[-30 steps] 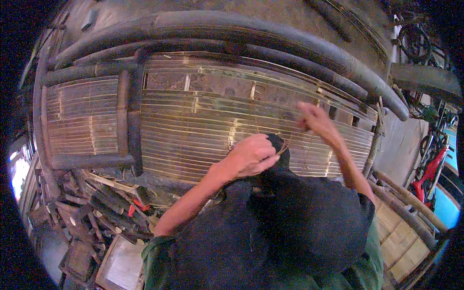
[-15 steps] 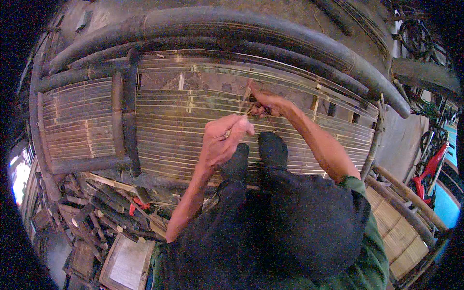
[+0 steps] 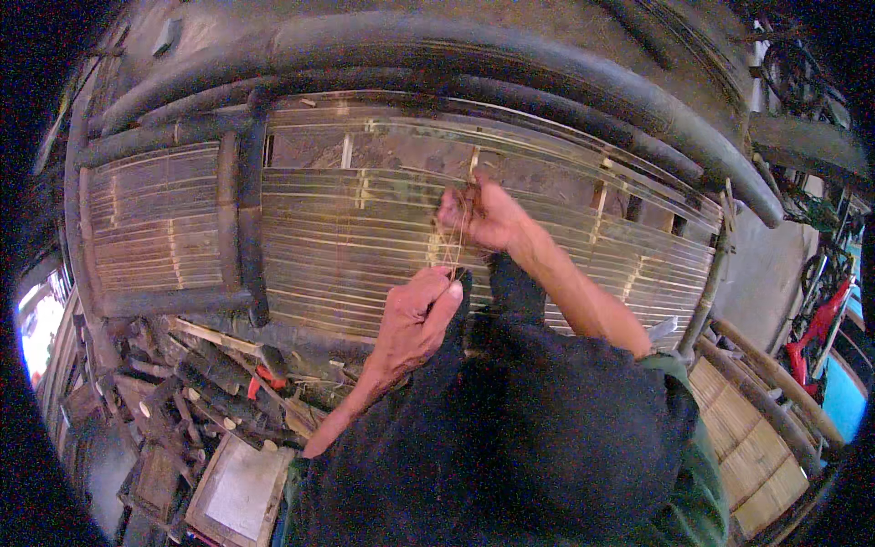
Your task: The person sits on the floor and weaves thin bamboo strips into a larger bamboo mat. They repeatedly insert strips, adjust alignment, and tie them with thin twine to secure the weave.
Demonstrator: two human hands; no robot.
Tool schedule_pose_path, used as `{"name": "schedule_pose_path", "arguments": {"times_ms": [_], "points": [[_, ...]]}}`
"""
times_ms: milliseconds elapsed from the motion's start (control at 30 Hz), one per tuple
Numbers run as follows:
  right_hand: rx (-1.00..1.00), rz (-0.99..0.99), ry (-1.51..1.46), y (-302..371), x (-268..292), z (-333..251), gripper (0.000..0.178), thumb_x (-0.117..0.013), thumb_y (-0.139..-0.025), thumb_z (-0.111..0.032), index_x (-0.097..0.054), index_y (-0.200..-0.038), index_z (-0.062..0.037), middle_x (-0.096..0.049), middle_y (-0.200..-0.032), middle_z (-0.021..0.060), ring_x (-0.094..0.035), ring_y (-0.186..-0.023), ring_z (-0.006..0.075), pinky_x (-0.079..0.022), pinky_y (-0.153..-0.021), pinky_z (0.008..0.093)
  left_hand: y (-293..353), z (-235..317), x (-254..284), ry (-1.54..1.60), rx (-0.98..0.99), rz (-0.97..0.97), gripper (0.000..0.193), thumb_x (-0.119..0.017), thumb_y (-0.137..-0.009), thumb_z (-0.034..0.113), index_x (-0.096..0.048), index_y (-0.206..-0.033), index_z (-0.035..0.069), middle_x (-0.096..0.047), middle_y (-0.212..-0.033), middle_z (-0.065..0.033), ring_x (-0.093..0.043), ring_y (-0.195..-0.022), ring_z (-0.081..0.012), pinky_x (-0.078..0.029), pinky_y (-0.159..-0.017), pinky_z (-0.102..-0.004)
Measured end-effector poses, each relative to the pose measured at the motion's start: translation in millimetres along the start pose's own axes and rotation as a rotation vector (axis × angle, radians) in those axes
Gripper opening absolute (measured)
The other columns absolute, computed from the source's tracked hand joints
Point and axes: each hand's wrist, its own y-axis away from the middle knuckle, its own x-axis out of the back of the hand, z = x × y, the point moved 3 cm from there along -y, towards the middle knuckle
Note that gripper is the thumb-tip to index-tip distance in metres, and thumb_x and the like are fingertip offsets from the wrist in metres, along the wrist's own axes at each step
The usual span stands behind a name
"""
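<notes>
Pale, thin strands (image 3: 458,244) are stretched between the two hands above a slatted bamboo panel (image 3: 337,246), their near end clamped under the thumb of the left hand (image 3: 415,314), which is curled, its forearm (image 3: 351,401) slanted in from the lower left. Farther out, the right hand (image 3: 489,217) is reached across from the right, fingers bent; because of blur, whether they are closed on the strands cannot be told.

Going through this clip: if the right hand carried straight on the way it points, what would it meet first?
Probably the slatted panel, up and to the left of the right hand, though its height above the slats is unclear.
</notes>
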Motion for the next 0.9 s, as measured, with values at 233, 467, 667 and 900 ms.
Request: {"name": "schedule_pose_path", "arguments": {"times_ms": [233, 467, 667, 900], "points": [[-0.107, -0.189, 0.08, -4, 51, 0, 0.029, -0.038, -0.097, -0.03, -0.039, -0.072, -0.0153, -0.026, -0.056, -0.0072, -0.024, -0.046, 0.007, -0.023, -0.039, 0.0231, 12, -28, -19, -0.043, 0.091, -0.126, 0.016, -0.055, -0.087, 0.011, -0.052, -0.077, 0.0, -0.046, -0.069, -0.0147, -0.047, -0.064, -0.0288, -0.045, -0.068, -0.0355], [0.479, 0.321, 2.192, 78, 40, -91, 0.034, -0.049, -0.091, -0.033, -0.059, -0.096, -0.0007, -0.065, -0.084, 0.0127, -0.059, -0.069, 0.0278, -0.046, -0.064, 0.0383, -7, -100, 13, -0.509, -0.187, 0.435, 0.035, -0.064, -0.08, 0.017, -0.054, -0.11, 0.002, -0.056, -0.107, -0.018, -0.052, -0.102, -0.0356, -0.041, -0.091, -0.0402], [0.743, 0.218, 2.512, 157, -13, -111, 0.023, -0.05, -0.09, -0.021, -0.058, -0.09, 0.0005, -0.06, -0.086, 0.0224, -0.057, -0.078, 0.0397, -0.044, -0.069, 0.0445, -15, -143, 92, -0.992, 0.06, 0.769, 0.033, -0.068, -0.076, 0.021, -0.051, -0.1, 0.006, -0.05, -0.107, -0.0169, -0.046, -0.104, -0.0358, -0.036, -0.089, -0.0427], [0.55, -0.274, 2.793, 123, -132, -73, 0.024, -0.049, -0.09, -0.022, -0.056, -0.086, 0.0008, -0.057, -0.076, 0.0236, -0.056, -0.076, 0.0415, -0.043, -0.066, 0.0482, -20, -184, 125, -0.694, 0.158, 0.689, 0.018, -0.057, -0.086, 0.021, -0.053, -0.092, 0.004, -0.054, -0.081, -0.0105, -0.054, -0.077, -0.0284, -0.044, -0.07, -0.0394]]}}
